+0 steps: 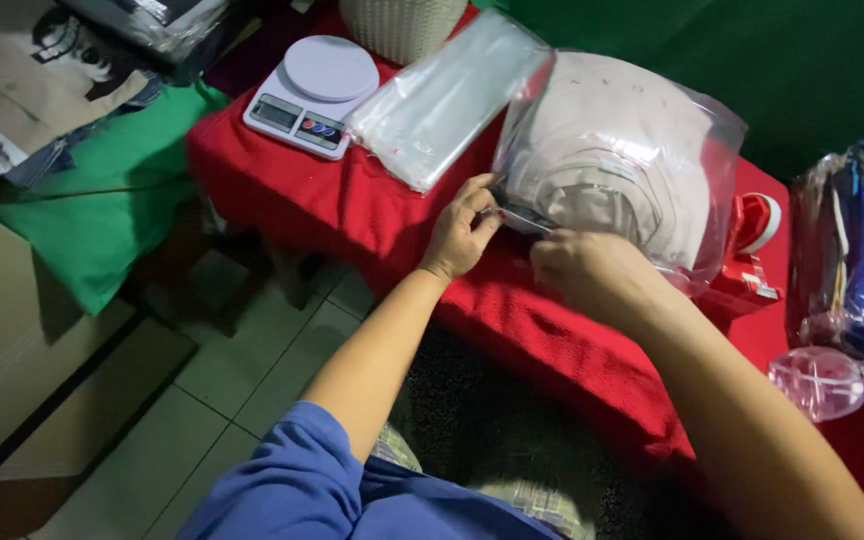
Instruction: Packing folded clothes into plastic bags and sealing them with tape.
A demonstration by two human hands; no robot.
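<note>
- Head view: the left hand [460, 232] pinches the open edge of the bag [697, 170], fingers closed on the plastic; the right hand [584, 272] is curled shut at the same edge, though what its fingertips hold is hidden
- The bag holds a beige cap [607, 165] and lies on the red surface [352, 215], between both hands and a tape roll [757, 222]
- A stack of clear bags [447, 95] lies just beside it, a scale [312, 95] and a white basket [402, 25] further back
- Risk, as I judge it: the thin plastic could slip or crease if the two pinches pull unevenly, and the bulging cap could push the mouth open
</note>
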